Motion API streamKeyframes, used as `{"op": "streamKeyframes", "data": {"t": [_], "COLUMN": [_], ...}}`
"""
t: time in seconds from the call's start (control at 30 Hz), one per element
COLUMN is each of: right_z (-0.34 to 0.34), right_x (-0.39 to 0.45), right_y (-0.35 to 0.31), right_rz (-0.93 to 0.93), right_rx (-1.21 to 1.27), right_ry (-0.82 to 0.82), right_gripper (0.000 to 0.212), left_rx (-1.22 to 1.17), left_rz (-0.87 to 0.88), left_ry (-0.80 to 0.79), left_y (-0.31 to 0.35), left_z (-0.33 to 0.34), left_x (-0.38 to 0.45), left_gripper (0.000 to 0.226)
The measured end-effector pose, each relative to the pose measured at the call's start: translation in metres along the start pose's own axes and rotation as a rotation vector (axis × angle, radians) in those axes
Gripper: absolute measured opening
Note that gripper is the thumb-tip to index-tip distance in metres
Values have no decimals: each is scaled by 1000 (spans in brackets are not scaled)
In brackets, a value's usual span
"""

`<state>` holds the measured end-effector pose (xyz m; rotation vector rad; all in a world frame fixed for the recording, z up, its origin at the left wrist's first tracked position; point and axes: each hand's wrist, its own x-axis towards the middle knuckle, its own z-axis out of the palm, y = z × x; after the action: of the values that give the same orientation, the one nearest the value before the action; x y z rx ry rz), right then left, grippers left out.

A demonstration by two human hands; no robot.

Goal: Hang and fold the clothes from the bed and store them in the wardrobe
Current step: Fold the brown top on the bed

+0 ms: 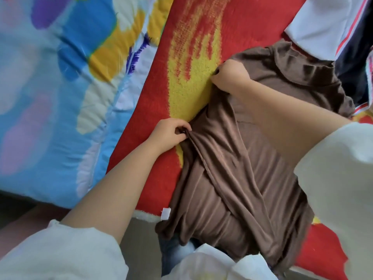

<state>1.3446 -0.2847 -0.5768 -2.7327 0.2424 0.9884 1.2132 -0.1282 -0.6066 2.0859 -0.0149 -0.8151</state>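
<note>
Red fleece blanket with a yellow flame pattern (187, 57) covers the bed, and spread on it, running from the near edge toward the far right, lies the soft brown ribbed garment (232, 168). Left hand (168, 136) pinches a fold at the garment's left edge, fingers curled tight on the cloth. Right hand (230, 77) is up at the far end, fingers tucked into the brown fabric and gripping it; the fingertips are hidden in the folds. A small white label (166, 213) shows at the garment's lower left corner. Off to the left sits a quilt printed in blue, yellow and purple (66, 77). Top right, touching the brown garment's far end, a white, navy and red-striped piece of clothing (331, 27).
</note>
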Motion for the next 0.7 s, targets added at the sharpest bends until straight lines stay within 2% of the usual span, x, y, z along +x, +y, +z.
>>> {"op": "streamKeyframes", "data": {"t": [0.03,0.13,0.17,0.23,0.33,0.37,0.43,0.5,0.57,0.63,0.7], "right_z": [-3,-15,-17,-16,-13,-9,-5,-6,-11,-13,-10], "right_x": [4,14,15,15,17,20,23,23,17,12,8], "right_y": [3,13,17,22,16,13,6,-1,-8,-7,5], "right_rz": [-18,48,85,130,137,135,93,-14,-127,-200,-204], "right_rx": [124,726,844,919,959,948,759,352,-11,-111,-49], "right_ry": [12,-39,-72,-104,-55,-28,51,101,108,126,140], "right_gripper": [26,14,20,28,31,31,24,15,33,38,42], "left_rx": [-25,-64,-59,-45,17,64,179,270,299,306,317], "left_rz": [2,-12,-10,-9,-63,-94,-154,-191,-194,-186,-185], "left_ry": [-10,52,83,163,224,211,164,132,118,106,105], "left_y": [-1,-4,-3,-5,-6,-6,0,3,2,1,3], "left_z": [-1,0,1,4,8,8,10,10,8,7,7], "left_x": [0,-3,-5,-10,-11,-11,-9,-6,-3,-1,-1], "left_gripper": [26,25,24,23,24,26,29,31,30,28,27]}}
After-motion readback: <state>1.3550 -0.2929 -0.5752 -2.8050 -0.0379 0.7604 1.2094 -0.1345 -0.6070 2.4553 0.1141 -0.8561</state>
